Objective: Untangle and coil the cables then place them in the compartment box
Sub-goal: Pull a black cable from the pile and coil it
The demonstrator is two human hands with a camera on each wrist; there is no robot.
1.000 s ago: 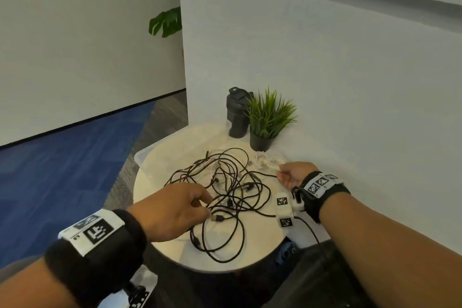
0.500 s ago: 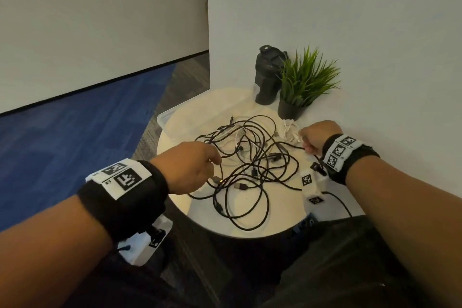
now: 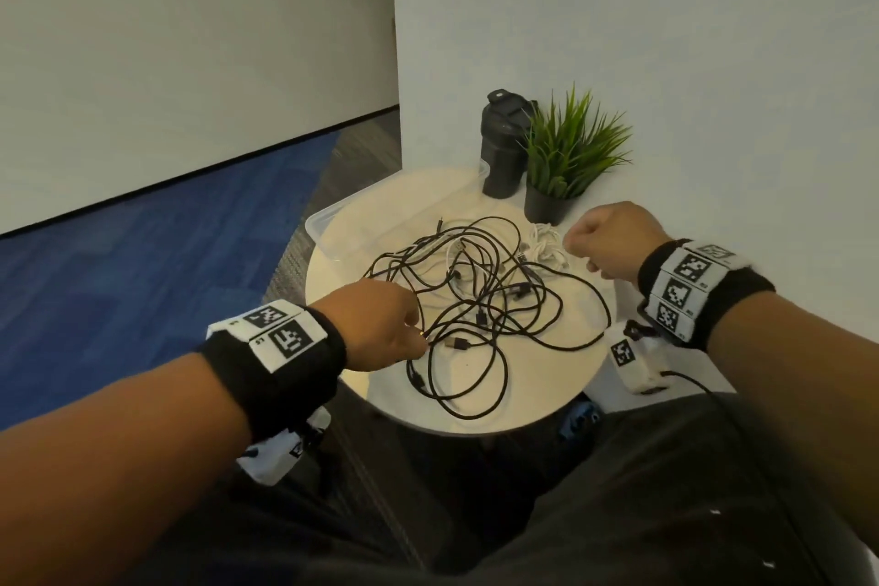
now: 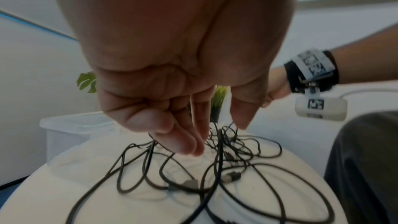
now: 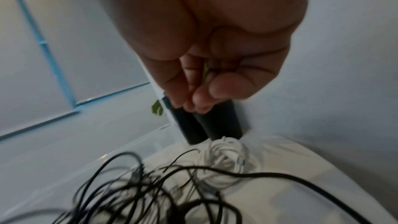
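Cables [image 3: 480, 300]: black tangle mid-worktop [image 3: 532, 400], between my hands, left hand [image 3: 376, 324] nearer, fingers curled at its near edge, grip unclear; right hand [image 3: 613, 238] curled, apparently empty, beside white bundle [image 3: 547, 243].

Both forearms are showing bare. Each wrist is wearing a black wristband [image 3: 280, 376] carrying white square-coded tags [image 3: 685, 286]; a white tagged camera block [image 3: 635, 362] is hanging beneath, trailing a cable. Dark trousers [image 3: 618, 514] are filling the lower frame.
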